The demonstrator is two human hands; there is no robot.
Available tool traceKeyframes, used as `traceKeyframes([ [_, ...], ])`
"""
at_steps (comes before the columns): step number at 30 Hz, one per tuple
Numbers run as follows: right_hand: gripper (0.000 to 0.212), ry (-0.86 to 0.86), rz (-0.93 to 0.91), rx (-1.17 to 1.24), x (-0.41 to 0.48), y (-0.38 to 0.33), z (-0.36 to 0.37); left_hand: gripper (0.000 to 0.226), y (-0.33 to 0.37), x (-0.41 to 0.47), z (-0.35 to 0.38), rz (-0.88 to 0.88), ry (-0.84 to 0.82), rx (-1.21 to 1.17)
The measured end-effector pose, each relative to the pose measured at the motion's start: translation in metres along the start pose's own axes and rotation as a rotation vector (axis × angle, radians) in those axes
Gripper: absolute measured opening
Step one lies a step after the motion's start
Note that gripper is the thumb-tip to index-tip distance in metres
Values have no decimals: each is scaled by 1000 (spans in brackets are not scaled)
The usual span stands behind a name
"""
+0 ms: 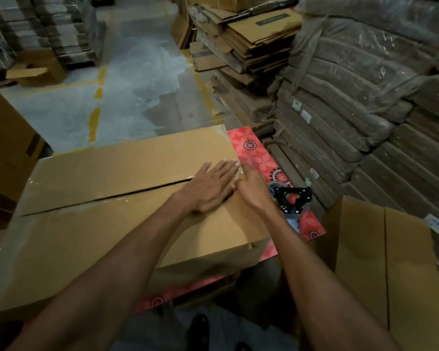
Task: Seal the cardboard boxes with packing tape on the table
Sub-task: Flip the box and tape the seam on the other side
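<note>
The big brown cardboard box before me lies flat on the red flowered table, flaps closed. Clear packing tape glints at the right end of its seam. The black tape dispenser lies just right of the box.

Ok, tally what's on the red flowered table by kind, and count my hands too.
Cardboard box on the red table: 1
Tape dispenser: 1
Hands: 2, the left hand and the right hand
Total: 4
</note>
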State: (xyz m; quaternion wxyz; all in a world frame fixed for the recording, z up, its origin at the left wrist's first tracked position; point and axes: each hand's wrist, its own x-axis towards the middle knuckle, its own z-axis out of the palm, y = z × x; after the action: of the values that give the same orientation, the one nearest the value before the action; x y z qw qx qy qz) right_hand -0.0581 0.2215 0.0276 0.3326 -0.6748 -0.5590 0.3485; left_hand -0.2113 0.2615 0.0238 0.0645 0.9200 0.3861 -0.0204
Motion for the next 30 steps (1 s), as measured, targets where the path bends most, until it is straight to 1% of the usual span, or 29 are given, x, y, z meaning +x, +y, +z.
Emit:
traceKeyframes([
  [2, 69, -80, 12, 94, 15, 5, -3, 63, -12, 19, -1, 39, -13, 7],
  [3, 70, -131, 40, 189, 23, 9, -5, 62, -19, 29, -4, 66, -25, 6],
  [4, 65, -178, 84, 323, 29, 13, -6, 59, -26, 39, -7, 99, -31, 2],
  [5, 55, -218, 130, 475, 33, 17, -8, 56, -33, 49, -10, 135, -27, -5],
  [6, 42, -225, 178, 577, 36, 26, -10, 52, -39, 59, -12, 170, -17, -3],
  [7, 28, -181, 230, 599, 35, 35, -12, 52, -43, 68, -13, 199, -14, 12],
  [8, 22, -75, 281, 555, 30, 46, -14, 54, -46, 76, -13, 224, -3, 47],
  [9, 23, 61, 334, 443, 24, 65, -15, 57, -48, 83, -11, 246, 25, 88],
  [11, 16, 330, 530, 133, 8, 104, -17, 55, -53, 95, -5, 271, 102, 115],
  [12, 32, 379, 636, -73, -1, 123, -15, 54, -54, 99, -4, 264, 123, 102],
  [13, 57, 352, 724, -252, -6, 149, -10, 53, -56, 105, -4, 246, 130, 83],
  [14, 74, 308, 806, -340, -10, 161, -5, 53, -56, 110, -5, 218, 127, 66],
  [15, 79, 288, 843, -364, -11, 169, -1, 52, -57, 115, -6, 188, 123, 58],
  [16, 73, 281, 845, -342, -11, 175, 4, 50, -57, 119, -6, 164, 129, 59],
  [17, 57, 283, 827, -317, -9, 178, 6, 48, -56, 123, -7, 141, 139, 63],
  [19, 23, 222, 802, -299, -7, 178, 11, 50, -53, 125, -7, 99, 139, 62],
  [20, 16, 218, 794, -300, -5, 177, 12, 51, -51, 127, -6, 77, 123, 60],
  [21, 16, 219, 792, -280, -3, 175, 11, 52, -49, 128, -7, 51, 100, 53],
  [23, 26, 264, 785, -169, 2, 158, -2, 54, -43, 130, -12, 1, 33, 19],
  [25, 30, 296, 807, -60, 10, 133, -26, 63, -41, 128, -22, 8, -69, 4],
  [26, 26, 308, 806, 6, 15, 119, -38, 63, -42, 127, -28, 38, -118, -52],
  [27, 20, 322, 783, 89, 19, 108, -49, 55, -42, 122, -36, 67, -126, -170],
  [28, 17, 311, 746, 206, 22, 98, -57, 43, -45, 120, -41, 65, -80, -347],
  [29, 13, 296, 690, 353, 25, 87, -64, 32, -47, 119, -45, 8, 30, -580],
  [30, 8, 258, 626, 500, 29, 72, -70, 25, -49, 122, -47, -112, 167, -843],
])
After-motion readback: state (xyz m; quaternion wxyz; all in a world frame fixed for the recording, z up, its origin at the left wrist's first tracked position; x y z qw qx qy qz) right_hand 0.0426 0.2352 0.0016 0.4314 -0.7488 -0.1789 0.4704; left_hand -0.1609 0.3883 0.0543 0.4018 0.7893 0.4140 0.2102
